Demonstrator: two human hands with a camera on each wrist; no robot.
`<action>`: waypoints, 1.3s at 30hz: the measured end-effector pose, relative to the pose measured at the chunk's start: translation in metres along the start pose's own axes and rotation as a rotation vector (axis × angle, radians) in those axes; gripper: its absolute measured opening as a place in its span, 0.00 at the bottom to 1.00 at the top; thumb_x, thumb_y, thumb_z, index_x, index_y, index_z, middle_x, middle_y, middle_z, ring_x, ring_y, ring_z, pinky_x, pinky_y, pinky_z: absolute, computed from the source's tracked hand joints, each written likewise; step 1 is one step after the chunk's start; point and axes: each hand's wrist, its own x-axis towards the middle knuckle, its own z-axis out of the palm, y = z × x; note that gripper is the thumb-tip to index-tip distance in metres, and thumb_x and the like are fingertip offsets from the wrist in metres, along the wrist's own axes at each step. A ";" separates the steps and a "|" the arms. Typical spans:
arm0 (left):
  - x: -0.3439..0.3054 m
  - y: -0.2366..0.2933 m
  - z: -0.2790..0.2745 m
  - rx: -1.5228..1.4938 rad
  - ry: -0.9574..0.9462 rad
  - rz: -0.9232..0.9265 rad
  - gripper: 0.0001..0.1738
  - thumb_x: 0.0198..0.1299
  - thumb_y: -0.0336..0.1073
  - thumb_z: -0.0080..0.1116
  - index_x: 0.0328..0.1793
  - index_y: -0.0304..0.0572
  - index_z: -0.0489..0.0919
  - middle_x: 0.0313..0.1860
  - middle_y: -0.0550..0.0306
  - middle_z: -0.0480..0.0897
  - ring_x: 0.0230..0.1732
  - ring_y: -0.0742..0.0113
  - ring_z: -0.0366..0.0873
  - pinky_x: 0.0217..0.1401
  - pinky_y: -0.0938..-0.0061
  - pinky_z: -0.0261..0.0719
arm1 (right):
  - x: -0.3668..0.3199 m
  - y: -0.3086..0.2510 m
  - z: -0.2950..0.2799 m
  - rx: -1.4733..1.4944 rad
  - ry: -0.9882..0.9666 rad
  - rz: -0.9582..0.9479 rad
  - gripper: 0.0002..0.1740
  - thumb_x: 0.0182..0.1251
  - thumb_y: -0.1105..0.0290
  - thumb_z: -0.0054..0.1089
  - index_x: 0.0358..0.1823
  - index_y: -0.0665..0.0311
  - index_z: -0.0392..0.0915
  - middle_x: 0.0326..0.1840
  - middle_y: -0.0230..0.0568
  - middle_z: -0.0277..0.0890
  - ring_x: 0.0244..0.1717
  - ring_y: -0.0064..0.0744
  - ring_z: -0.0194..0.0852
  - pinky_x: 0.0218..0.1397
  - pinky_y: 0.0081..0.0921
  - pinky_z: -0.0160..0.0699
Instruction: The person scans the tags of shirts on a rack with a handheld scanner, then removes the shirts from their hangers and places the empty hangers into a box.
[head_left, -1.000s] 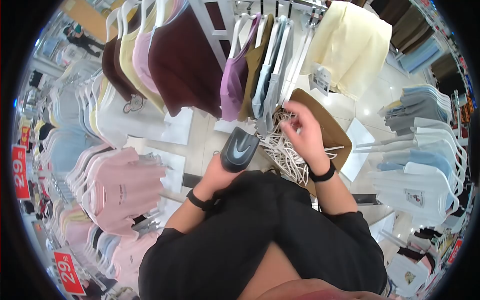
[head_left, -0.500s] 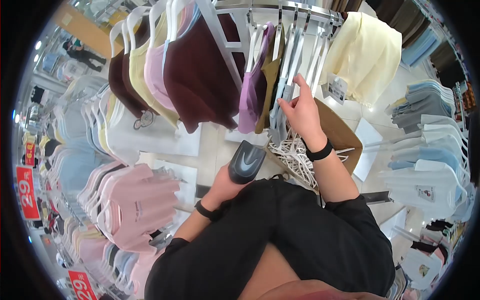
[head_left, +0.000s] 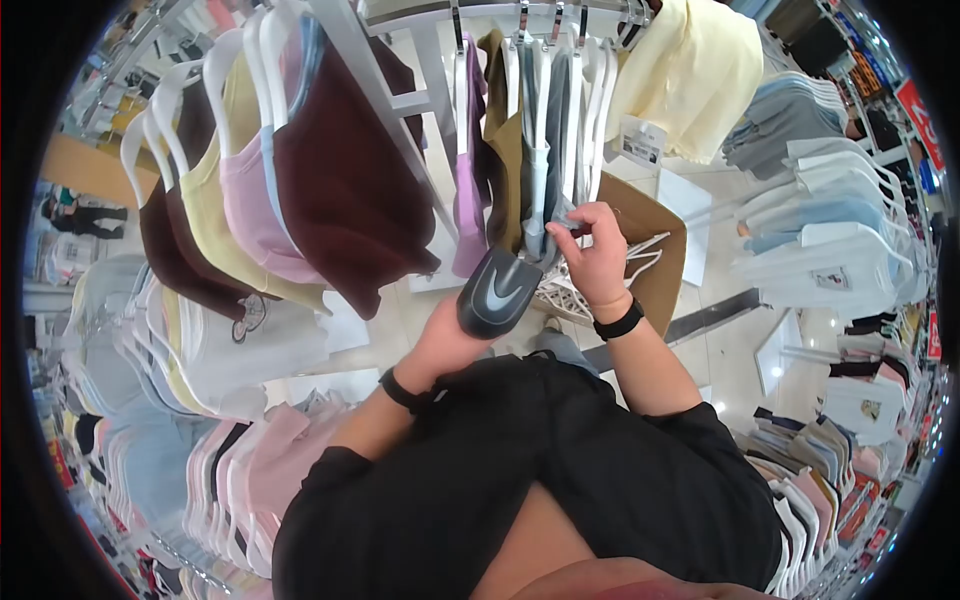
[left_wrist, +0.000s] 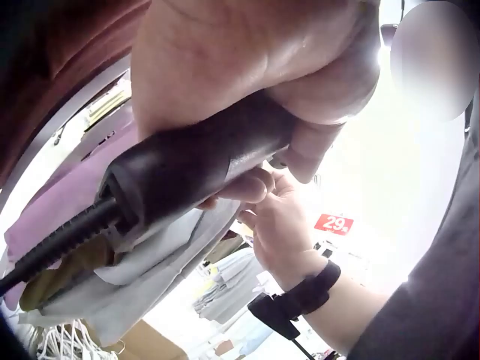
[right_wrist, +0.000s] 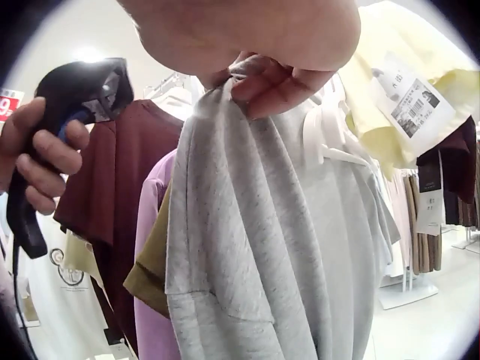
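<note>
My left hand (head_left: pixel 447 337) grips a black corded barcode scanner (head_left: pixel 497 292). In the right wrist view its fingers wrap the scanner's handle, with one finger by the blue trigger. The scanner head overlaps the lower ends of the hanging clothes in the head view. My right hand (head_left: pixel 597 250) pinches a grey T-shirt (right_wrist: pixel 225 217) near its top, and the cloth falls in folds below the fingers. A light blue garment (head_left: pixel 536 195), an olive one (head_left: pixel 508 175) and a purple one (head_left: pixel 469 215) hang to its left.
Below the rack stands a cardboard box (head_left: pixel 660 225) holding white hangers (head_left: pixel 565 305). A pale yellow garment (head_left: pixel 690 80) with a tag (head_left: pixel 640 140) hangs at the right. Dark maroon shirts (head_left: pixel 345 180) hang at the left. More clothes racks stand on both sides.
My right hand has gone from hovering over the hanger box to pinching the grey T-shirt. The scanner in my left hand has come nearer to the hanging clothes. The head view has shifted.
</note>
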 end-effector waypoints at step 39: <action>0.039 0.018 0.038 -0.021 -0.015 0.086 0.33 0.55 0.33 0.79 0.67 0.38 0.79 0.56 0.52 0.88 0.57 0.63 0.86 0.63 0.67 0.80 | -0.019 0.028 -0.025 -0.023 -0.020 -0.245 0.14 0.56 0.82 0.77 0.40 0.65 0.80 0.41 0.44 0.79 0.39 0.46 0.82 0.39 0.35 0.83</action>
